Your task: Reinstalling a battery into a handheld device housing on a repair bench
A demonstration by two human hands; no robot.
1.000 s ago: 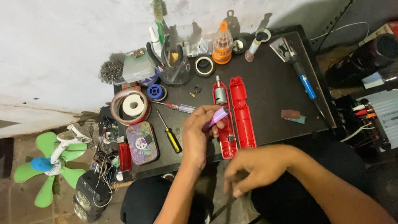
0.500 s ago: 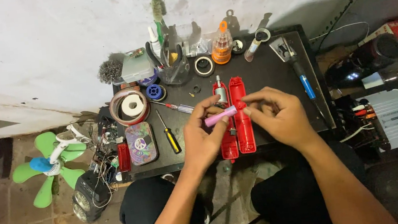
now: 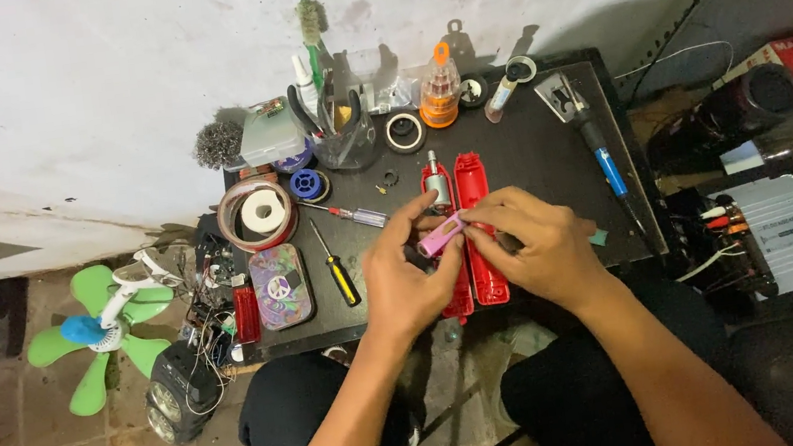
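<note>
Green fan lay on the floor left of the black counter; tape roll, patterned tin and yellow-handled screwdriver sat on its left part. Left hand and right hand met at centre — each grip pinched one end of a small pink cylinder, held just above the opened red casing. Blue-handled soldering iron lay further right.

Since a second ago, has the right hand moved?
Yes. The right hand has come up from the lap onto the red casing, meeting the pink piece.
</note>
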